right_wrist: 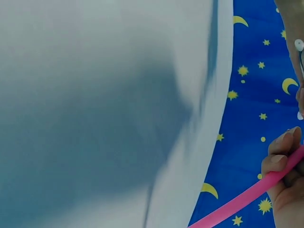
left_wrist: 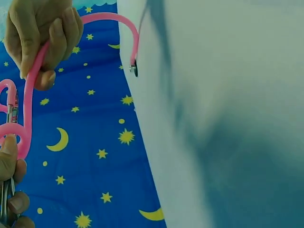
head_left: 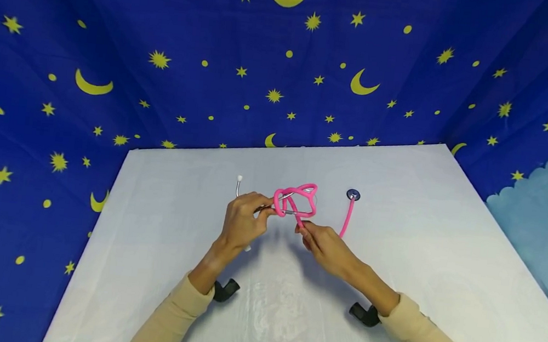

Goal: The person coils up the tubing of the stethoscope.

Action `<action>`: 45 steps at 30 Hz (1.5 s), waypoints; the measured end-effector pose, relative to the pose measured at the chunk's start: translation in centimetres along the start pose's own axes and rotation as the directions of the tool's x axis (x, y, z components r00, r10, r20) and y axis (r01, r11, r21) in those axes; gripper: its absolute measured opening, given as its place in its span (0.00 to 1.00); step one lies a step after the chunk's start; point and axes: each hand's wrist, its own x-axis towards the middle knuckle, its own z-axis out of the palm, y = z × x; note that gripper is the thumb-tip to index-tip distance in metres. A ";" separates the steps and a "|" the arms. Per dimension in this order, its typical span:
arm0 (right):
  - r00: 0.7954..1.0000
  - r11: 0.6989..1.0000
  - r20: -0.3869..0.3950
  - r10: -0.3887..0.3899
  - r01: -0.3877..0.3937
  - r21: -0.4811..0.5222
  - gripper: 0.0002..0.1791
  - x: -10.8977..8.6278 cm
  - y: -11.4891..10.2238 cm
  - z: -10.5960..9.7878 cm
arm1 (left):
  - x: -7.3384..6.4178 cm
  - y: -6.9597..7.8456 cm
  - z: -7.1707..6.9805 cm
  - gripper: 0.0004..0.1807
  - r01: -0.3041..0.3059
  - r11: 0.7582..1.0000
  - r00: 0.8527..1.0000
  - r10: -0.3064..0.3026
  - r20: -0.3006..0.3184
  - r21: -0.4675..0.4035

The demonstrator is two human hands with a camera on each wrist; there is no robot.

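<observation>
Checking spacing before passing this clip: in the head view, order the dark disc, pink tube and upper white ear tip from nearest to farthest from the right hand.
1. Pink tube: held in the right hand.
2. Dark disc: ahead, slightly right.
3. Upper white ear tip: well off to the left.

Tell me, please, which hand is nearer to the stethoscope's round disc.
Right. The right hand grips the pink tube below-left of the disc in the head view; the left hand is farther left.
</observation>
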 end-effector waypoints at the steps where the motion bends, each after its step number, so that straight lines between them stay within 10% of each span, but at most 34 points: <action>1: 1.000 1.000 0.012 -0.005 0.005 -0.004 0.06 0.0 -0.1 0.1 | -0.1 -0.2 0.0 0.04 0.015 1.000 1.000 -0.015 -0.002 0.010; 19: 0.977 0.991 0.212 0.009 0.019 -0.129 0.10 -2.6 -1.4 0.8 | -1.7 -3.2 -0.1 0.05 0.254 0.949 0.967 -0.252 -0.031 0.190; 27: 0.988 0.935 0.076 -0.132 0.150 -0.320 0.05 -2.3 -2.9 -0.9 | -2.0 -3.8 -1.0 0.06 0.168 0.950 0.977 -0.196 0.086 0.264; 36: 0.923 0.807 0.172 -0.343 0.384 -0.450 0.05 0.5 -5.0 -1.6 | -2.4 -3.5 -1.7 0.05 0.134 0.936 0.970 -0.191 0.152 0.325; 45: 0.894 0.804 0.203 -0.400 0.449 -0.390 0.09 2.6 -6.8 -2.1 | -3.4 -2.6 -1.6 0.05 0.059 0.939 0.971 -0.131 0.197 0.338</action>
